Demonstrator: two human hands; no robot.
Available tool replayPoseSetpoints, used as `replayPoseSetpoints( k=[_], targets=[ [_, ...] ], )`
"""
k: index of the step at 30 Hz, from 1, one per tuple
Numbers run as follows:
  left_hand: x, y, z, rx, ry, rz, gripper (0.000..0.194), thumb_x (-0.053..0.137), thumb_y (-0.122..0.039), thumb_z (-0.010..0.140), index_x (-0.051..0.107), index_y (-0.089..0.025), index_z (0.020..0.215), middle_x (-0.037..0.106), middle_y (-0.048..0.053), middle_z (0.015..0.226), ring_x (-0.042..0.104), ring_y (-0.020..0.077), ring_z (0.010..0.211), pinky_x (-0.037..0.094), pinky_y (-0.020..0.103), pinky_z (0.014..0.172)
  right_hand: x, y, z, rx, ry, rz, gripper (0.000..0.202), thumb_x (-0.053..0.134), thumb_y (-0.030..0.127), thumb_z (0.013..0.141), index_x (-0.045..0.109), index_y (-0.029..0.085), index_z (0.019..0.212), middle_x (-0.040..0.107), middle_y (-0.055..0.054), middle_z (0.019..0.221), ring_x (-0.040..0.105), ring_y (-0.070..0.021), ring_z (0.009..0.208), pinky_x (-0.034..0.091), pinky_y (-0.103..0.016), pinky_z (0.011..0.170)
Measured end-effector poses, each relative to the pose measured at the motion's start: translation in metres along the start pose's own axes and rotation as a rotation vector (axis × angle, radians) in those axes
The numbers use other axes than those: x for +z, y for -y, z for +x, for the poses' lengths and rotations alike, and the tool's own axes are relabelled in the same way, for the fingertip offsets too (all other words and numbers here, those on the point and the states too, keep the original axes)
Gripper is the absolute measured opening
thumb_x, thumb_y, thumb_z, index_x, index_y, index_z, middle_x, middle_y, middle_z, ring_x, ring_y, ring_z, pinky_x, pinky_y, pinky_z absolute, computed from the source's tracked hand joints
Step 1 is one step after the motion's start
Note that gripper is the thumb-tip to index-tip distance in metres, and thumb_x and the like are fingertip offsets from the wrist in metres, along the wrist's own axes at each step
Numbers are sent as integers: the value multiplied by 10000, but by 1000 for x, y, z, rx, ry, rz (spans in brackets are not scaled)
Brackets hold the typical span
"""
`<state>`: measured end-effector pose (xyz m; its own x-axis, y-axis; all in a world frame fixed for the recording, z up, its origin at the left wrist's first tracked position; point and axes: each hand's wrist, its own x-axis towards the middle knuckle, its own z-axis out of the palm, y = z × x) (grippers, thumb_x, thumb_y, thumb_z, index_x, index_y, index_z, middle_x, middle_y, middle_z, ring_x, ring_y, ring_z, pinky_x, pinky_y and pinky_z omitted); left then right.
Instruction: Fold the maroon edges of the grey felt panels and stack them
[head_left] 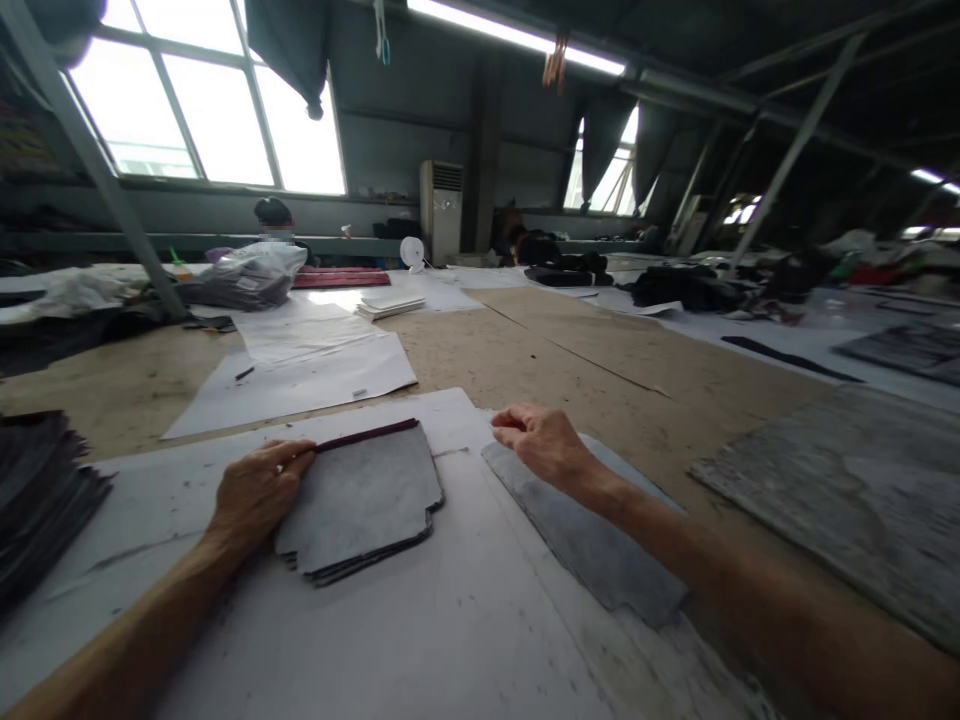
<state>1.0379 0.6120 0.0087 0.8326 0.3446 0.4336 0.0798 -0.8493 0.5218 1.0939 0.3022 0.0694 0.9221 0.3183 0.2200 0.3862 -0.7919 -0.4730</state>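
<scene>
A small stack of grey cut fabric pieces point(360, 505) lies on white paper in front of me, with a dark maroon strip point(367, 435) along its far edge. My left hand point(262, 490) is at the stack's left corner, its thumb and forefinger pinched on the strip's left end. To the right, my right hand point(544, 440) hovers over the far end of a second grey piece point(592, 540). Its fingers are pressed together at the tips, and whatever may be between them is too small to make out.
A dark fabric stack point(45, 500) stands at the left edge. A large grey sheet point(840, 490) lies at the right. Beyond are white sheets point(300, 380), a plastic-wrapped bundle point(251, 275), a white fan point(412, 253) and a person point(274, 218) behind the table.
</scene>
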Motion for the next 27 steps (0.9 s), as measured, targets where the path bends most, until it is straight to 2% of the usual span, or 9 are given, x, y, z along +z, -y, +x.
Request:
replayPoseSetpoints(
  k=[3,6,8,11,14,18,22,27],
  targets=[
    [-1,2,0,6,-3,97,329,494,-319,767,608,-227,1061,615,48,992,598,247,863,458,367,815,-23,-18,-49,-7,44,-67,75,582,204,782,648,169,788,628,-27,830,563,-163,786,416,-284,724],
    [-8,-5,-4,2,-88,184,441,471,-342,799,499,-180,1208,502,90,1204,484,309,1095,400,450,926,-31,-32,-91,-3,67,-118,171,683,234,663,651,164,816,615,-61,869,542,-223,838,388,-326,749],
    [-15,-16,-13,18,-154,224,451,454,-340,817,463,-161,1231,426,93,1288,379,320,1203,337,475,992,-29,-38,-108,10,74,-112,219,703,225,626,642,172,829,604,-61,889,520,-237,895,376,-326,779],
    [-20,-41,-38,190,-176,161,385,473,-349,810,515,-175,1151,474,74,1230,452,284,1140,379,432,976,-25,-44,-113,64,63,-59,153,670,215,664,620,184,805,592,-41,880,510,-207,900,372,-293,776],
    [-13,-73,-77,403,-53,2,244,477,-345,819,587,-217,996,559,56,1093,558,244,968,460,407,859,-24,-49,-107,113,68,-1,112,663,223,667,597,188,751,590,-22,822,523,-171,793,377,-266,701],
    [7,-115,-118,611,147,-179,225,460,-215,821,594,-224,1001,597,60,1010,573,206,905,482,350,781,-27,-55,-106,114,89,70,126,669,261,657,582,195,720,588,2,768,520,-149,729,367,-245,643],
    [23,-149,-127,671,313,-259,245,436,-163,816,604,-193,992,605,83,979,559,207,869,460,371,775,-28,-60,-109,66,115,135,96,614,283,714,583,197,684,581,7,744,519,-140,730,369,-232,647],
    [39,-173,-121,657,424,-276,259,423,-151,815,609,-186,991,613,79,981,539,219,874,432,380,782,-27,-63,-104,17,146,184,143,529,269,760,579,200,645,578,-2,725,513,-144,726,365,-232,643]
  ],
)
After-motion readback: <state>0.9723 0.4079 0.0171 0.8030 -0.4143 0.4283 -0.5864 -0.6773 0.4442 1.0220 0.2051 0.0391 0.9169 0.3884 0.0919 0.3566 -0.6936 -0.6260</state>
